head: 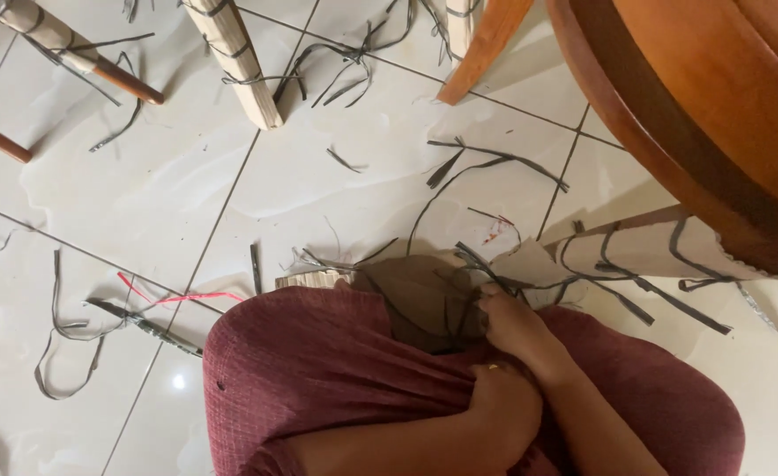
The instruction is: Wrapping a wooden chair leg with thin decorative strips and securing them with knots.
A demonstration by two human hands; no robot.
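Observation:
My right hand [514, 324] is closed around a bunch of dark strips [459, 300] that run over a brown paper-wrapped piece [415, 286] in front of my lap. Just below it, my left hand [502, 404] is curled into a fist and rests on the maroon cloth [318, 370] over my knees; I see nothing in it. To the right, a paper-wrapped furniture leg [644, 247] lies under the wooden piece, and more dark strips [636, 286] cross it.
A round brown wooden furniture piece [715, 106] fills the upper right. Wrapped wooden legs [234, 57] stand at the top on the white tile floor [142, 203]. Cut dark strips [486, 163] lie scattered, along with a red strip [182, 298] and a thin dark tool [146, 326] at the left.

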